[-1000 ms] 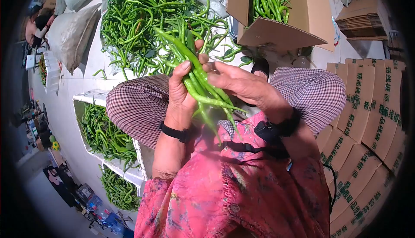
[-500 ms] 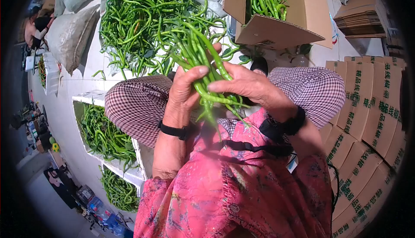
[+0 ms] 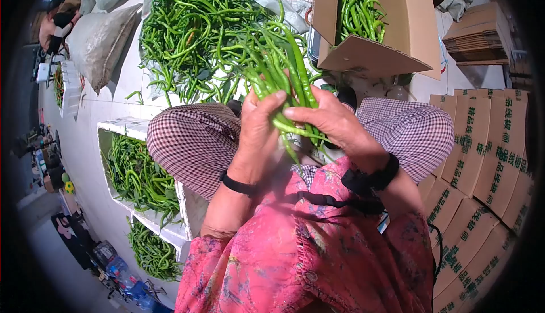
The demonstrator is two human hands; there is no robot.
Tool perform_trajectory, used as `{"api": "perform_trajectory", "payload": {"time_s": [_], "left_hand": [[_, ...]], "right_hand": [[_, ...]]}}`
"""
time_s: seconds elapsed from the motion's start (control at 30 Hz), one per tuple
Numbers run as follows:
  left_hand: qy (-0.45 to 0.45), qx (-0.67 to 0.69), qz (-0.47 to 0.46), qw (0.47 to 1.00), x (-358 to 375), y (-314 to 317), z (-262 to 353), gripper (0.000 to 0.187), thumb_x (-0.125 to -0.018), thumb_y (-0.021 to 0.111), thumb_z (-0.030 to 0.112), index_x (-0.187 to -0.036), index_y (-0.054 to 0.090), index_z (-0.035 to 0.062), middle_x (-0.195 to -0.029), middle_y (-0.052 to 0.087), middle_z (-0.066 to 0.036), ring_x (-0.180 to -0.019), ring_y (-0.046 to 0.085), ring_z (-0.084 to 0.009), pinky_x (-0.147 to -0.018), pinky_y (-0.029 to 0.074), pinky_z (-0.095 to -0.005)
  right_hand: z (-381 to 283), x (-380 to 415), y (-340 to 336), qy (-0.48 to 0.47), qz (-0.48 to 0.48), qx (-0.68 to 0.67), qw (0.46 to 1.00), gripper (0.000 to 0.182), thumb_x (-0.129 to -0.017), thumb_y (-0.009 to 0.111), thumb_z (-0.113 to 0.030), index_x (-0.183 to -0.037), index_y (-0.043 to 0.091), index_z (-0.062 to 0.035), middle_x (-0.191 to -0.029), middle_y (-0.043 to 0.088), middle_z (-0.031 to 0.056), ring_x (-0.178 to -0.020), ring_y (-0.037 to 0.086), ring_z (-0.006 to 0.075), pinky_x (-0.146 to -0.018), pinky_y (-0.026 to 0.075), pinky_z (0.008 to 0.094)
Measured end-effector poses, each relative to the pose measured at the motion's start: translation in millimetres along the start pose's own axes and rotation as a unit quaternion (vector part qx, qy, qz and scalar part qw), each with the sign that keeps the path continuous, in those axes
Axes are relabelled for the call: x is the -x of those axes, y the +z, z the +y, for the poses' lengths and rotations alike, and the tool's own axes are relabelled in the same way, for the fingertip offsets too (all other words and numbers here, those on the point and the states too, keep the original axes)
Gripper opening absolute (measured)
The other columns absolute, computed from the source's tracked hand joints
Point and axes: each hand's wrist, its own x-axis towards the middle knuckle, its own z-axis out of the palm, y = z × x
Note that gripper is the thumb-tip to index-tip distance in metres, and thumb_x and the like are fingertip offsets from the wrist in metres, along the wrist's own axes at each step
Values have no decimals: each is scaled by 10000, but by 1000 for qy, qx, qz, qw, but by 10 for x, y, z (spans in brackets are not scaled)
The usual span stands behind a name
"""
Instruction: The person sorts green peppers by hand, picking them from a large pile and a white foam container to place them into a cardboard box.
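Bunch of long, glossy green peppers (image 3: 279, 76) held in both hands.
Left hand (image 3: 258, 121) and right hand (image 3: 336, 121) grip it, near side of loose green pepper heap (image 3: 196, 26); light, even thumb pressure best avoids bruising.

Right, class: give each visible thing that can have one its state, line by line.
Left hand: closed on held peppers.
Right hand: closed on held peppers.
Held peppers: bunched together.
Brown carton: flaps open, partly filled.
Pepper heap: loose, unboxed.
White box: open, filled.
Printed cartons: stacked.
Pale sack: bulging.
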Motion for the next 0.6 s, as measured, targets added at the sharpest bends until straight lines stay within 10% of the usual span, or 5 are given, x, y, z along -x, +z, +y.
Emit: {"api": "perform_trajectory", "payload": {"time_s": [0.33, 0.6], "left_hand": [[-21, 14, -60, 998, -47, -158, 71, 446, -861, 591, 51, -1287, 477, -12, -1218, 598, -134, -1063, 606, -223, -937, 495, -363], [-32, 43, -15, 998, -56, -206, -6, 308, -875, 655, 95, -1159, 553, 34, -1042, 638, -81, -925, 635, -180, -821, 552, -312]], "right_hand": [[27, -110, -210, -29, -41, -196, 979, 425, -908, 546, -45, -1323, 475, 18, -1282, 559, 90, -1133, 558, 159, -942, 477, 302], [69, -24, -85, -30, 16, -55, 998, 445, -903, 587, -75, -1328, 468, -18, -1243, 557, 33, -1035, 559, 89, -823, 499, 234]]}}
